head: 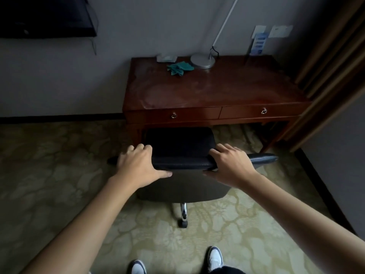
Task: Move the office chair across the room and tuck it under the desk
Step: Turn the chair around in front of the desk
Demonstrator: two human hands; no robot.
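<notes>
At the far left a dark television (45,16) is hanging on the wall, with a cable dangling from its lower right corner. Below it the patterned carpet (59,155) is spreading across the floor.

My left hand (138,165) is closing its grip on the left end of the top edge of the office chair (181,155): fingers curling over the far side, thumb pressing along the near side of the backrest. The chair's black seat is sitting just in front of the table (213,91), its far edge reaching the left part of the opening under the drawers; the backrest and the chrome column with one caster (182,223) are standing out on the carpet, nearer to me. My right hand (231,165) is gripping the right end of the same top edge in the same way, fingers over, thumb underneath. A padded armrest (262,158) is sticking out just beyond it.

On the far part of the table a tissue box (166,58) is lying near the wall, a crumpled teal cloth (179,68) is resting just beside it, and a lamp (202,60) with a round silver base is standing to the right. Two drawers with ring pulls are facing me. At the right a brown curtain (331,56) is hanging. At the bottom edge, my white shoes (215,258) are planted on the carpet.
</notes>
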